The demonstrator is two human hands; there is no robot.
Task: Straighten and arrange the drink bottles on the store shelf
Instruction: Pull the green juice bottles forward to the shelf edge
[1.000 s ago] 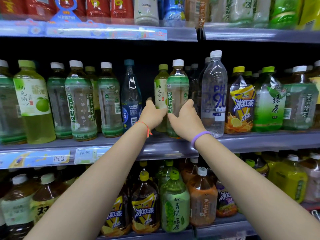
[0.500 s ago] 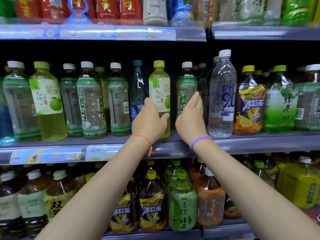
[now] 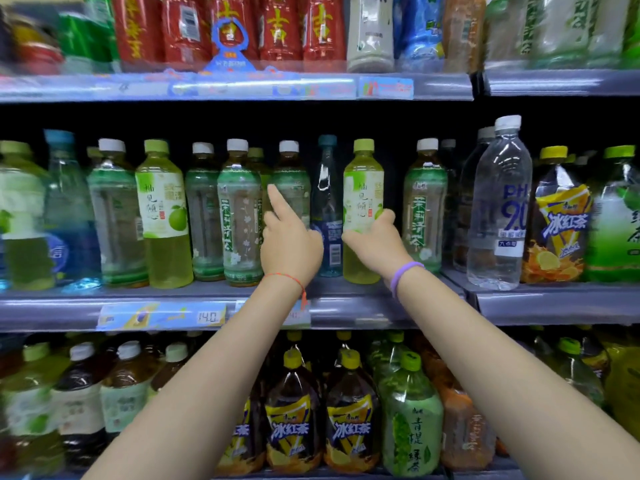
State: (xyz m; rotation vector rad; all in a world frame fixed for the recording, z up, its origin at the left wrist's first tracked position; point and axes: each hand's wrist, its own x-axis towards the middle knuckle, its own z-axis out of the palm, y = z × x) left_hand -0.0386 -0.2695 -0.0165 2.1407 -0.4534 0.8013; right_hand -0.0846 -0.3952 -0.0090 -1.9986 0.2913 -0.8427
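Observation:
On the middle shelf (image 3: 349, 308) stands a row of drink bottles. My right hand (image 3: 375, 242) grips the lower part of a yellow-green pomelo drink bottle (image 3: 362, 183), thumb on its left side and fingers on its right. My left hand (image 3: 291, 244) is just left of it, with its index finger stretched up to a white-capped green tea bottle (image 3: 294, 180); it holds nothing. A slim blue bottle (image 3: 327, 188) stands between the two hands. Another green tea bottle (image 3: 425, 202) stands upright to the right of my right hand.
A tall clear water bottle (image 3: 498, 209) and iced tea bottles (image 3: 557, 230) stand further right. More green tea and pomelo bottles (image 3: 162, 209) fill the left. Red bottles (image 3: 277, 26) line the upper shelf; large bottles (image 3: 349, 420) crowd the lower shelf beneath my arms.
My left hand has let go of the yellow-green bottle and moved left, index finger out. My right hand has moved from the green tea bottle onto the yellow-green bottle. The view has shifted left.

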